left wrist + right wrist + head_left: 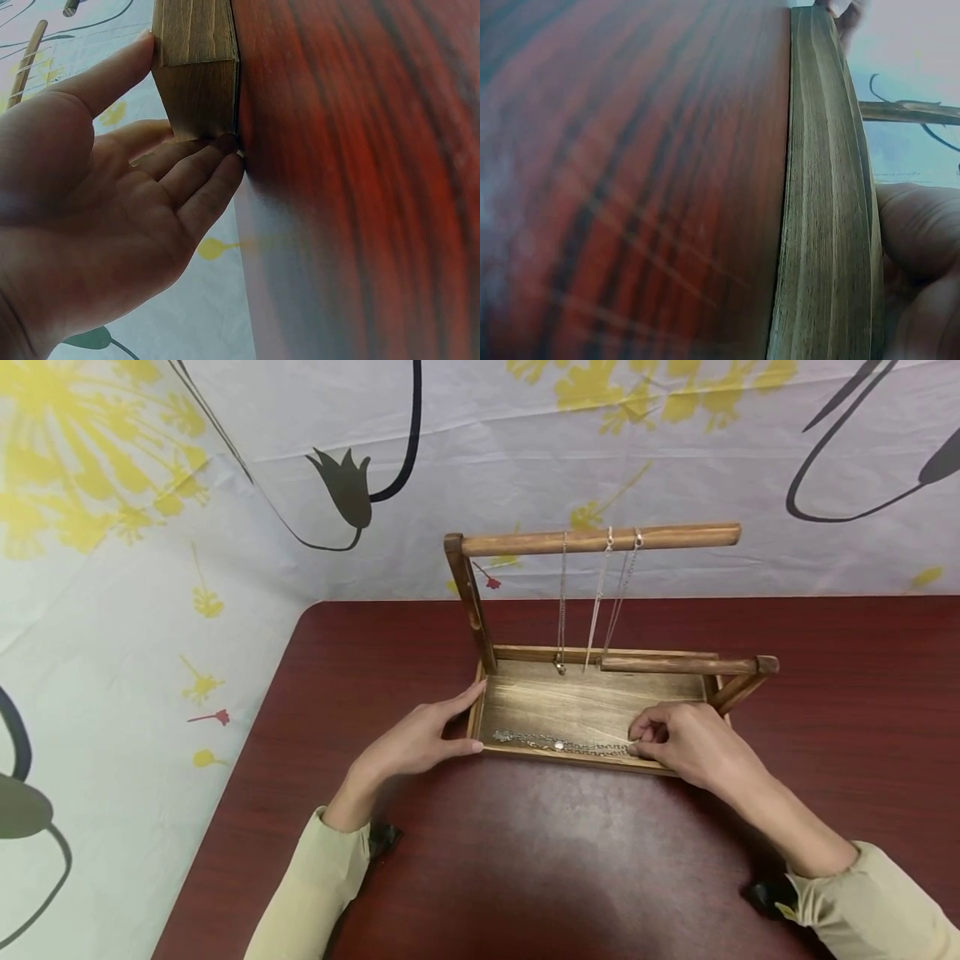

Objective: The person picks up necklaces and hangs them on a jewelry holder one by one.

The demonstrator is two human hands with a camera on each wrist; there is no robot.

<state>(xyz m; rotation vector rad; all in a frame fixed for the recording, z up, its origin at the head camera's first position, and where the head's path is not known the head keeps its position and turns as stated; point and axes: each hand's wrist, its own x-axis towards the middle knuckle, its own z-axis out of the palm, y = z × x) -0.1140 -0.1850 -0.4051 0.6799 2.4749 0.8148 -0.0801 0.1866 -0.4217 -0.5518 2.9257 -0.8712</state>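
Note:
A wooden jewelry stand [600, 537] with a shallow tray base [570, 689] stands on the table. Along the tray's front wall lies a silver chain [558, 746], doubled, with a round charm and a flower-like piece at its left. The thumb and index finger of my right hand [693, 743] pinch its right end, over the tray's front right corner. My left hand [420, 739] rests against the tray's left end, thumb and fingers spread; the left wrist view shows its fingertips [221, 142] touching the end face. In the right wrist view the tray's front wall [829, 187] hides the pinched end.
Several thin necklaces [597, 597] hang from the upper bar above the tray. A lower bar [678, 665] crosses over the tray's right back part. Dark red table [420, 877] extends around the stand, and a printed cloth [480, 460] hangs behind it.

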